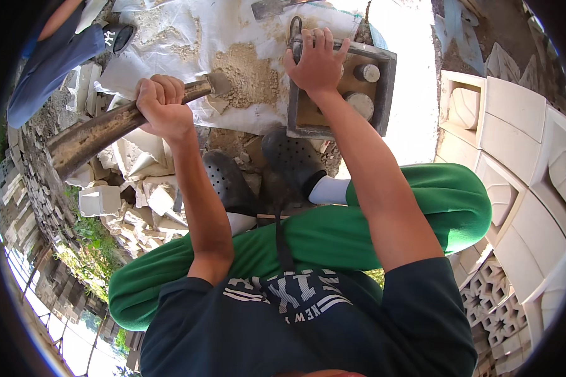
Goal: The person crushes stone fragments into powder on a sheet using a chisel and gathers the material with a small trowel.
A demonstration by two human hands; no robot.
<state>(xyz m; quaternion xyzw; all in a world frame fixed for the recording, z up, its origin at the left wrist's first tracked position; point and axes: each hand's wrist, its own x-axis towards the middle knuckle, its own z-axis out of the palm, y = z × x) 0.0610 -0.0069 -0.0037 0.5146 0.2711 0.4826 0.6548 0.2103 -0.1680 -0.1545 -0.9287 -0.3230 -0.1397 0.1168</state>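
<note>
Beside the sand pile (248,78), left hand (163,103) fingers squeeze the shovel (116,122); right hand (317,63) fingers grip the mold (383,94), which might tip, spilling sand

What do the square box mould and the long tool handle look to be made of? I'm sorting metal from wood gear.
The square box mould looks like metal: thin, straight grey walls, dull and dusty, with round grey plugs inside. The tool handle in the left hand looks like wood or a mortar-crusted pipe: brown-grey, rough and matte. The coating leaves it open.
</note>
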